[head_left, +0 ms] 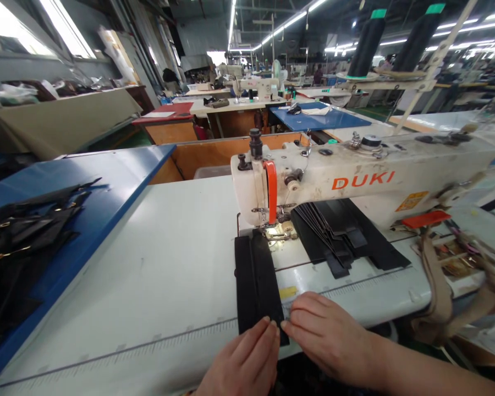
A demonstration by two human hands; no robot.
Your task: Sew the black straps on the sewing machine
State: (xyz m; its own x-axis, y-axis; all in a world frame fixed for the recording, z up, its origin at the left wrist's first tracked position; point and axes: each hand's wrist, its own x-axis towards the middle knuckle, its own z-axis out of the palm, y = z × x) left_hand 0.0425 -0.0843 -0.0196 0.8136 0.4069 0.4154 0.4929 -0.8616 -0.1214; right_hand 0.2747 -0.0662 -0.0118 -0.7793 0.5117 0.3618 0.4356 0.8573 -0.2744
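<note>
Black strip (267, 275): likely light, pliable; grasp at near end. Left hand (245, 357) and right hand (332, 333): fingers pinching it there.

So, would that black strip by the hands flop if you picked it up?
Probably a little: the black strip looks long and thin, though its straight edges hint at some stiffness. Lying so flat, it seems unlikely to roll.
</note>
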